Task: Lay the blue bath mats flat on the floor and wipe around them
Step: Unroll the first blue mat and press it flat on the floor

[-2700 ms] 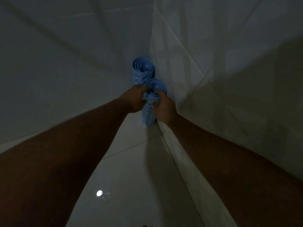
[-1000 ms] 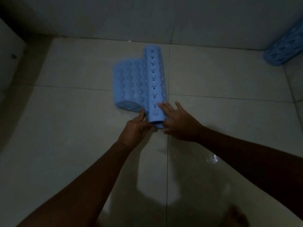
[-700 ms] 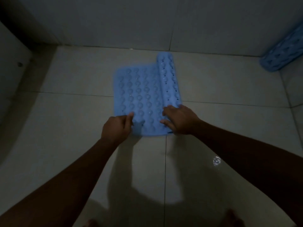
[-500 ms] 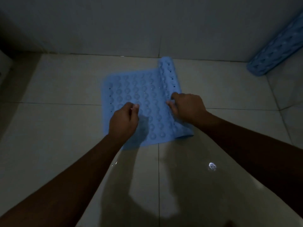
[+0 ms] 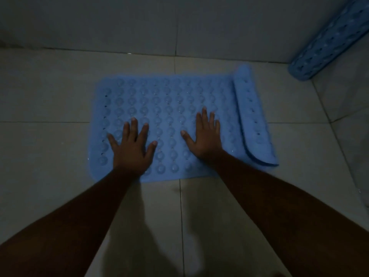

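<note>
1. The dim room has a floor of large pale glossy tiles (image 5: 50, 160) with thin grout lines; one line runs up the middle and passes under the mat.
2. A grey tiled wall (image 5: 119, 21) closes the far side at 12 o'clock, and a second wall meets it in the corner at 2 o'clock.
3. The blue rubber bath mat with rows of round suction cups (image 5: 169, 108) lies on the floor at centre, cups upward, nearly all of it spread flat.
4. Its edge at 3 o'clock curls up and over in a loose roll, showing small drain holes.
5. A second blue bath mat, rolled into a tube (image 5: 329, 47), leans in the corner at 2 o'clock, well apart from the first.
6. The left hand (image 5: 131, 148) rests flat on the mat, fingers spread, grasping nothing.
7. The right hand (image 5: 205, 136) likewise presses palm down, released, nearer the curled edge.
</note>
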